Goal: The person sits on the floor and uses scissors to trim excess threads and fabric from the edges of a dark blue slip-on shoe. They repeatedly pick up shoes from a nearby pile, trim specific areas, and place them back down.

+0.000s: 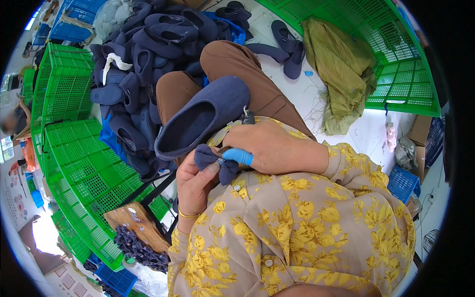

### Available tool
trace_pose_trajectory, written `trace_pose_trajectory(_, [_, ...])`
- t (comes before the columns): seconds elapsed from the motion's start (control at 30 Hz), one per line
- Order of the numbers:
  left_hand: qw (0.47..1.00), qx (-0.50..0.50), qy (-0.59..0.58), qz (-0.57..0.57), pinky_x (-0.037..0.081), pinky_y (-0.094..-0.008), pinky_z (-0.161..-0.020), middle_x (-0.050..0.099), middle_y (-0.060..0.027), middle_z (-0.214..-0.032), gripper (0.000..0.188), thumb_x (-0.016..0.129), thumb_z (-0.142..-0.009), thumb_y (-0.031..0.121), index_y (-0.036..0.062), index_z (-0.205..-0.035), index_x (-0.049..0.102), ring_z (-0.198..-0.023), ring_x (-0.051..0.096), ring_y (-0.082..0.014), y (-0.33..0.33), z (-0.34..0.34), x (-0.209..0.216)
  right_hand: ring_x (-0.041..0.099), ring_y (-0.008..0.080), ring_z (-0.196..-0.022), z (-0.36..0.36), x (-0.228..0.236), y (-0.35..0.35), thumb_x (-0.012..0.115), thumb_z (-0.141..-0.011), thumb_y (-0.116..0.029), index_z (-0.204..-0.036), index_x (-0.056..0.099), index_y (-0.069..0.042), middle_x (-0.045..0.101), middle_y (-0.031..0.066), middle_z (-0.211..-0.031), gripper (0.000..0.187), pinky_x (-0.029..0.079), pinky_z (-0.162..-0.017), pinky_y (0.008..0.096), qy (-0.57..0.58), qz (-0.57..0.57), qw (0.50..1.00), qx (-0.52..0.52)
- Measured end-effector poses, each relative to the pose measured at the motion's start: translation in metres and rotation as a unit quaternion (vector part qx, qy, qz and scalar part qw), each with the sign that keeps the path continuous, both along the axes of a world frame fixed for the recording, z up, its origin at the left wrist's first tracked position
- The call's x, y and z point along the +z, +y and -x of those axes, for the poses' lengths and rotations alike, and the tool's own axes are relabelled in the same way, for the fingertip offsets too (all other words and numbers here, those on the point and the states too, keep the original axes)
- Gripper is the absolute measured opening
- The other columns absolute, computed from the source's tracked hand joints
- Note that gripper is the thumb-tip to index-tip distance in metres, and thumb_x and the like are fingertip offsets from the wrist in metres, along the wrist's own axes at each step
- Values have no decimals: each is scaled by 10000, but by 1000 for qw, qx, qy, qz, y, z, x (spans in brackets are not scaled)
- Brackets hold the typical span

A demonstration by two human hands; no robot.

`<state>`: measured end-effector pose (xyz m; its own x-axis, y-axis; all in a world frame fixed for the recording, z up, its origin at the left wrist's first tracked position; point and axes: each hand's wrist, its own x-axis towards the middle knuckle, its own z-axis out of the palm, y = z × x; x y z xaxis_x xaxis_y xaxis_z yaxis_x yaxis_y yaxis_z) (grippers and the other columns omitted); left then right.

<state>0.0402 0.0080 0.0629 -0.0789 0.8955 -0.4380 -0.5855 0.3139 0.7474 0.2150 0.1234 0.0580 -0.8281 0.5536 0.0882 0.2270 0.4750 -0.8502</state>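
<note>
A navy fabric bow (228, 173) is pinched between the thumb and fingers of my left hand (194, 184), close to my body. My right hand (269, 147) is closed over the bow's middle, and a blue finger cover (238, 156) on one finger touches it. What those right fingers hold there, if anything, is hidden. A small dark object (247, 118) with a whitish tuft shows just beyond the right hand; I cannot make out its kind. On my lap lies a navy slipper (203, 119), its opening facing up, just beyond both hands.
Navy slippers (163, 37) are heaped beyond my knees. Green crates (74, 168) stand along the left, another green crate (401, 81) at the far right. Many dark bows (141, 250) sit beside a wooden board (133, 218) at lower left. An olive sack (339, 74) lies right.
</note>
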Motion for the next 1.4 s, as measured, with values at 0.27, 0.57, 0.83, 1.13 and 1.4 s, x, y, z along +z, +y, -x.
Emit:
trace_pose_trajectory(0.27, [987,85,50,-126,448,-306,-845,525,-80,-1054,143,556,-914,12,17,-1054,528,-948,521,-156,3,2,-10,505,119,-683,-7,6,4,612,-904,-175,-1019,550,-42,554,40,-780,186,422,-624,275,33,215,974,-61])
trace_pose_trajectory(0.57, [992,56,52,-102,419,-218,-726,561,-69,-1055,168,623,-873,13,14,-1026,553,-835,516,-97,4,-5,-4,491,55,-687,8,3,-4,635,-854,-32,-1006,612,-31,574,-4,-785,154,403,-612,213,152,206,965,-59])
trace_pose_trajectory(0.83, [993,64,87,-46,435,-216,-774,605,-33,-996,226,622,-880,39,-2,-1097,573,-868,547,-88,0,-8,-1,527,101,-691,4,9,-5,641,-842,-40,-948,622,-20,601,29,-793,110,425,-612,234,136,109,981,-85])
trace_pose_trajectory(1.13, [984,75,138,-85,412,-205,-728,601,-11,-966,189,592,-915,45,-3,-1097,574,-816,523,-72,2,-6,-3,479,32,-649,-5,23,-4,665,-867,-138,-892,631,-33,585,-34,-748,114,403,-589,224,116,365,920,88])
trace_pose_trajectory(1.4, [987,92,37,-130,449,-251,-806,564,-76,-1066,142,568,-918,21,10,-1060,569,-908,559,-132,0,-4,2,498,89,-705,-6,25,2,669,-860,-183,-1210,507,-53,547,13,-790,407,414,-631,247,4,318,946,66])
